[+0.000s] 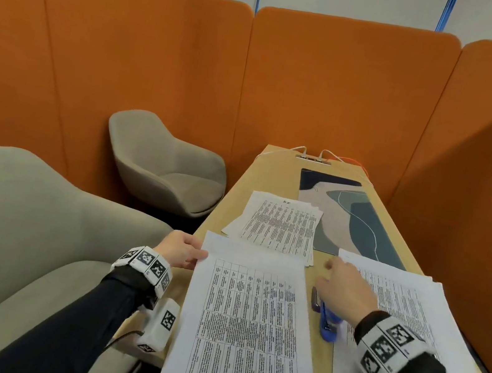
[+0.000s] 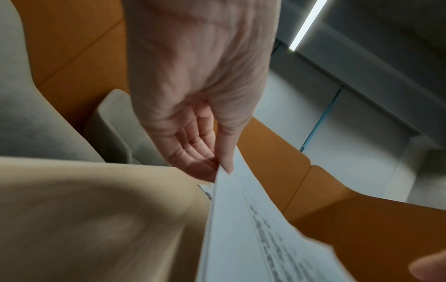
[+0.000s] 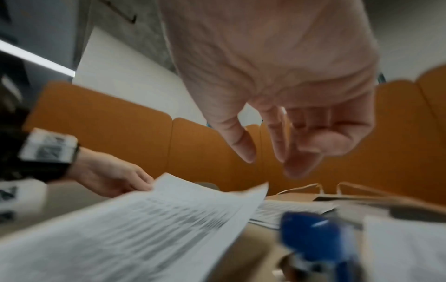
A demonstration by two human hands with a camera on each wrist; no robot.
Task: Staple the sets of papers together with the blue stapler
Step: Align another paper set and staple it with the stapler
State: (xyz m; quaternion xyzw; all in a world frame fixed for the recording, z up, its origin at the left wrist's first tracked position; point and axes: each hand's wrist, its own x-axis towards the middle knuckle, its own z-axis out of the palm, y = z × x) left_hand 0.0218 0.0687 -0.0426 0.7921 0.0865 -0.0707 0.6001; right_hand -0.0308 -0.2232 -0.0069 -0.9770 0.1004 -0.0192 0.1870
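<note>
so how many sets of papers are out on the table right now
3. One far set lies beside the desk mat; the left hand pinches the near set; another lies under the right hand. More may be hidden underneath.

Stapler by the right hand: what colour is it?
Blue; the stapler shows best in the head view.

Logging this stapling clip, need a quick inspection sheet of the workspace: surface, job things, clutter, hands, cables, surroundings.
Surface: wooden table.
Job's things: held paper set; far paper stack; right paper stack; blue stapler on table.
Clutter: patterned mat.
Hands: left hand pinches the held set's corner; right hand over stapler, holding nothing.
Cables: white cables at far edge.
Surroundings: orange partitions, grey chairs.
</note>
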